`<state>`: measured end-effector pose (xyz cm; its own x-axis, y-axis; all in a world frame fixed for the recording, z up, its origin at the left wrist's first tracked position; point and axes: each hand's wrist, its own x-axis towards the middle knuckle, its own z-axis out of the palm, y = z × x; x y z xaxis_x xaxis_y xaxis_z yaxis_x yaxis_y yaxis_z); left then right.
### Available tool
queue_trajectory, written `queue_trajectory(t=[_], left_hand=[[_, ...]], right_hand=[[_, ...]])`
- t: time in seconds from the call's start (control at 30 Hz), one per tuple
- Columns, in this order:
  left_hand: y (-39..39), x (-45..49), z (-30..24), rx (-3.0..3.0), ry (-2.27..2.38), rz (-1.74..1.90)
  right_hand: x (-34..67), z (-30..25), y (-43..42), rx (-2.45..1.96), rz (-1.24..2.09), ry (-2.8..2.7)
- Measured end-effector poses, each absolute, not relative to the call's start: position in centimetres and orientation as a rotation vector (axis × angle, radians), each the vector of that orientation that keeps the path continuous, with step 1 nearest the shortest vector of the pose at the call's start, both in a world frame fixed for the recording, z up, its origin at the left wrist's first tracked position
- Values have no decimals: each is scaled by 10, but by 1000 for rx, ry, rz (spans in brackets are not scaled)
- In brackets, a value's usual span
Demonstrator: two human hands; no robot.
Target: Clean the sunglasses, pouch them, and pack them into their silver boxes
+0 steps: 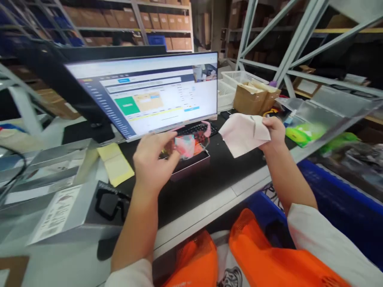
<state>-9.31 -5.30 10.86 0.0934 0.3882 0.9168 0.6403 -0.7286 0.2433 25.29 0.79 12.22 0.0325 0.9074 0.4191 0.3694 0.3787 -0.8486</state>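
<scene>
My right hand [274, 129] grips a pale pink cleaning cloth [243, 133] by its right edge, and the cloth hangs in the air above the black desk mat. Over the left end of a shallow open box [191, 165] is my left hand [154, 159], its thumb and fingers apart and nothing visible between them. Beside its fingertips lies a shiny pink and blue packet [184, 145] in the box. A pair of glasses [206, 133] with pink arms rests there too, partly hidden by the hand and blurred.
A monitor [149, 95] stands behind a keyboard [197, 129]. Yellow sticky notes [116, 163] and a grey box [80, 211] picturing glasses lie at left. Cardboard boxes [249, 97], a white basket [226, 91] and a green bag [303, 134] are at right. A blue bin [338, 199] stands below.
</scene>
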Motion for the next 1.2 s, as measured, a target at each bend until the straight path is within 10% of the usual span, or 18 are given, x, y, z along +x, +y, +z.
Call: queue_trajectory(t=[0.63, 1.2], left_hand=[[-51, -82, 107, -2214, -1189, -1286], [-50, -72, 101, -1994, -1223, -1422]], right_hand=[[131, 125, 6, -805, 819, -2146], [118, 110, 8, -753, 266, -2153]])
